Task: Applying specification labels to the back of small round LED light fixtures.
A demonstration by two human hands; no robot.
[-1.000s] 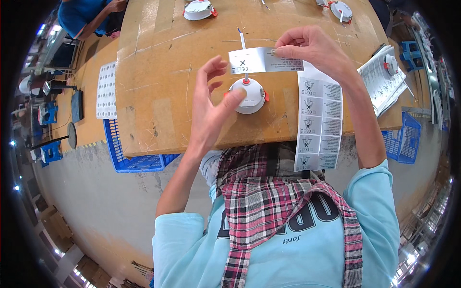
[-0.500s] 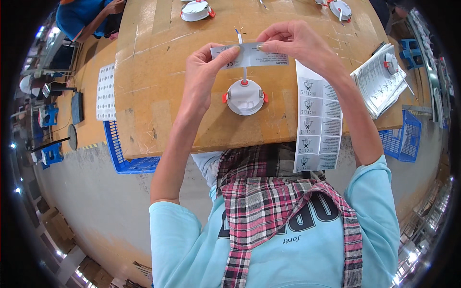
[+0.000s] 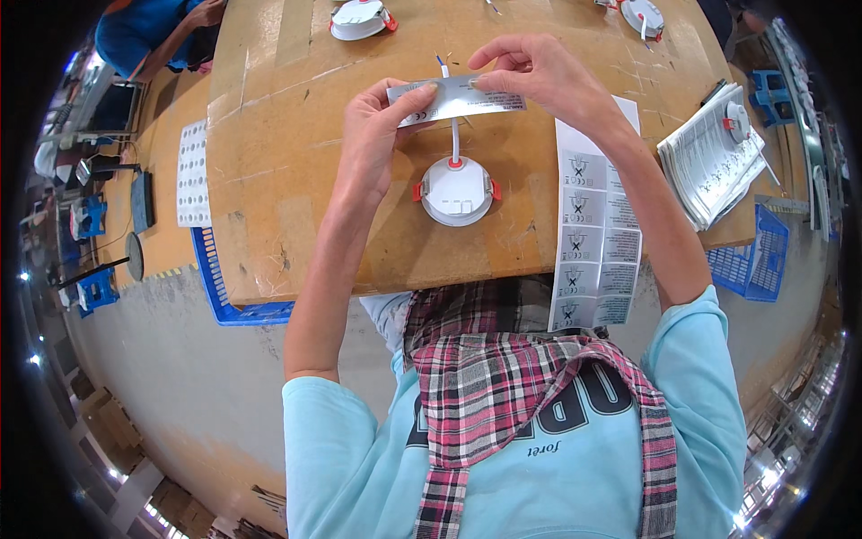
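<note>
A silver-white printed label (image 3: pixel 456 101) lies crosswise over the white cable (image 3: pixel 455 144) of a round white downlight (image 3: pixel 456 196). My left hand (image 3: pixel 370 124) pinches the label's left part, thumb on top and fingers underneath. With its thumb on the label's upper edge near the middle, my right hand (image 3: pixel 549 76) is closed on it too; the index finger reaches out above. Bare wire ends of the cable show past the label. The downlight rests on the table with a red-tipped spring clip on each side. Under my right forearm, a sheet of labels (image 3: pixel 591 235) hangs over the table's edge.
The brown table (image 3: pixel 296 207) carries another downlight (image 3: pixel 357 20) at the far left and one (image 3: pixel 642 18) at the far right. A paper stack (image 3: pixel 711 157) with a small downlight on it lies right. Blue baskets (image 3: pixel 215 287) stand below. A co-worker's arm (image 3: pixel 175 40) is far left.
The label has tipped and shifted slightly left, and its right end slants down. My right thumb has slid a little left along it. The view has shifted slightly.
</note>
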